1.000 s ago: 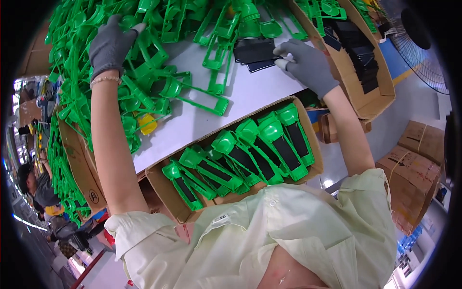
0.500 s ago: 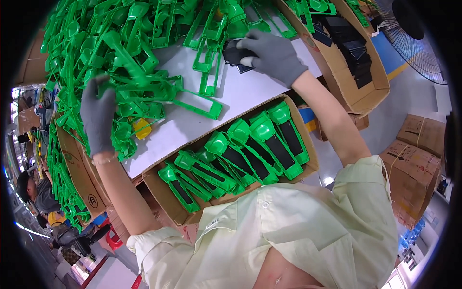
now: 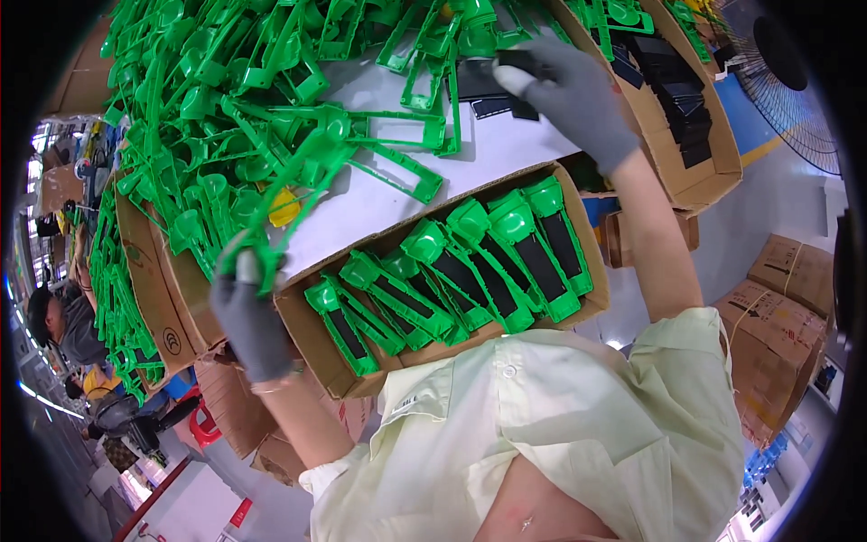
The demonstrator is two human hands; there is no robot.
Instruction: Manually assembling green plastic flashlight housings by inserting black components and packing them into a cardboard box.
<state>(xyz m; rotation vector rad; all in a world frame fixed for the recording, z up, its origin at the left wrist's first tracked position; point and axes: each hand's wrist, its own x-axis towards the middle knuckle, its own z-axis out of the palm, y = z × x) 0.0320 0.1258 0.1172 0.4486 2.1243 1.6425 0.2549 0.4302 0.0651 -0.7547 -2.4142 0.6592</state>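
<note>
My left hand (image 3: 251, 318), in a grey glove, grips the lower end of a green plastic frame (image 3: 307, 173) with a long opening. The frame is smeared by motion and tilts up toward the pile. My gloved right hand (image 3: 578, 104) is closed at the far side of the white tabletop, thumb and fingers on a thin black panel (image 3: 522, 101). More dark panels (image 3: 477, 79) lie beside that hand, partly under it. Between my arms stands a cardboard box (image 3: 339, 384) with several green frames (image 3: 526, 237) leaning in it, black panels set in them.
A big heap of green frames (image 3: 203, 104) covers the table's far left, with a yellow piece (image 3: 284, 208) at its edge. Right of the table are a carton (image 3: 713, 181) of dark panels, a fan (image 3: 790, 81) and stacked cartons (image 3: 777, 339). A person (image 3: 68, 312) is at far left.
My left hand has come down toward me with a green frame, away from the heap. My right hand has shifted right and now has a black panel lifted in its fingers.
</note>
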